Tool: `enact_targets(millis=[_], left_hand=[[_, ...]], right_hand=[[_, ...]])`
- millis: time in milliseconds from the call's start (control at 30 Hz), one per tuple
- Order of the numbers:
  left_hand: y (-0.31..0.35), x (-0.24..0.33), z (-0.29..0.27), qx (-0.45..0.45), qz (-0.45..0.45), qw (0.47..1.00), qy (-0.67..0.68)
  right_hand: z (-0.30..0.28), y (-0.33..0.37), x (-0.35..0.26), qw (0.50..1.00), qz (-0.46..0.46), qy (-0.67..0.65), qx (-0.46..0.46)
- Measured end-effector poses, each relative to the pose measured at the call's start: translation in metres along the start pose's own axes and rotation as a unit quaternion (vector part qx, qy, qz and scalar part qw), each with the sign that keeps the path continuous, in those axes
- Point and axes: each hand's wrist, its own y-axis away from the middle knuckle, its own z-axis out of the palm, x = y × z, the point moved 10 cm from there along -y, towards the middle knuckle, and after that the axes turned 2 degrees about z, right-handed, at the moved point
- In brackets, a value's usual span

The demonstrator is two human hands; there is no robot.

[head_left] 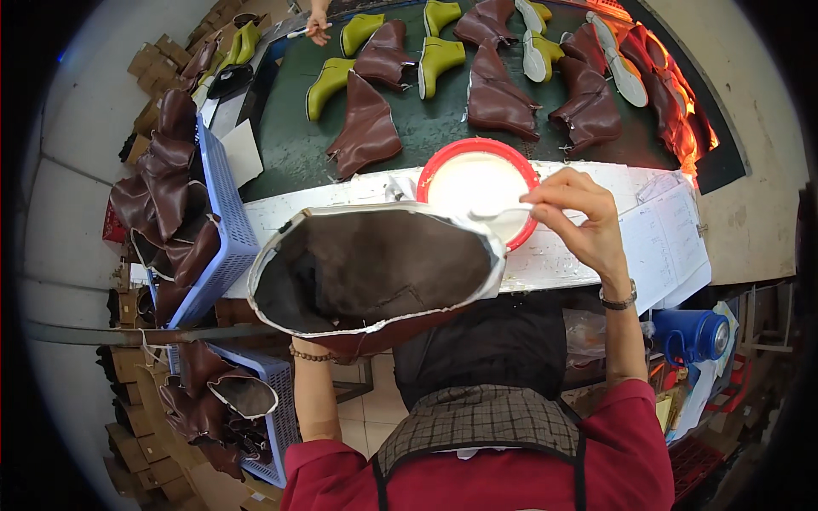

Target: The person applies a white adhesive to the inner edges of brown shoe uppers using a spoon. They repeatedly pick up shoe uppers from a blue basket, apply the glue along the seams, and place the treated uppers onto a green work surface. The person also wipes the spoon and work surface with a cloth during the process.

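A brown boot upper (375,336) is raised close in front of me, its wide opening with a pale edge facing up and its dark lining showing. My left forearm (317,387), with a beaded bracelet (311,352) at the wrist, runs up beneath it; the hand and fingers are hidden behind the boot, which it supports. My right hand (584,217) pinches a small white brush (503,209) between thumb and fingers. Its tip is over a red-rimmed tub (532,175) of white liquid (477,180), right beside the boot's edge; contact with the liquid is unclear.
Several brown boots (366,128) and green shoe forms (328,85) lie on a dark green belt (281,145) leading to a glowing heater (686,111). Blue baskets (226,234) of boots stand left. Papers (660,243) and a blue jug (686,335) are right. Another person's hand (318,25) is far off.
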Motion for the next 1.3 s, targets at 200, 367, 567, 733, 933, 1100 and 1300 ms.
enact_targets(millis=[200,367,567,733,933,1100,1300], left_hand=[[-0.004,-0.025,0.008,-0.007,-0.028,0.999,0.024],[-0.005,-0.028,0.012,-0.007,-0.036,0.999,0.03],[-0.004,-0.021,0.007,-0.006,-0.031,0.999,0.027],[-0.006,-0.025,0.004,-0.005,-0.045,0.999,0.028],[-0.002,-0.049,0.011,0.001,-0.102,0.995,0.022],[0.0,-0.048,0.044,0.232,-0.131,0.962,0.05],[0.004,-0.064,0.056,-0.135,-0.212,0.968,-0.013]], right_hand=[[0.021,-0.036,-0.048,0.991,-0.126,-0.042,0.034],[0.035,-0.033,-0.029,0.995,-0.097,-0.033,0.0],[0.036,-0.012,-0.003,0.998,-0.048,0.005,-0.04],[0.017,-0.013,0.005,0.997,-0.004,-0.072,0.002],[0.028,-0.032,-0.027,0.995,-0.07,-0.062,-0.031],[0.025,-0.046,-0.036,0.991,-0.103,0.017,-0.085],[0.029,-0.05,-0.046,0.985,-0.124,0.034,-0.117]])
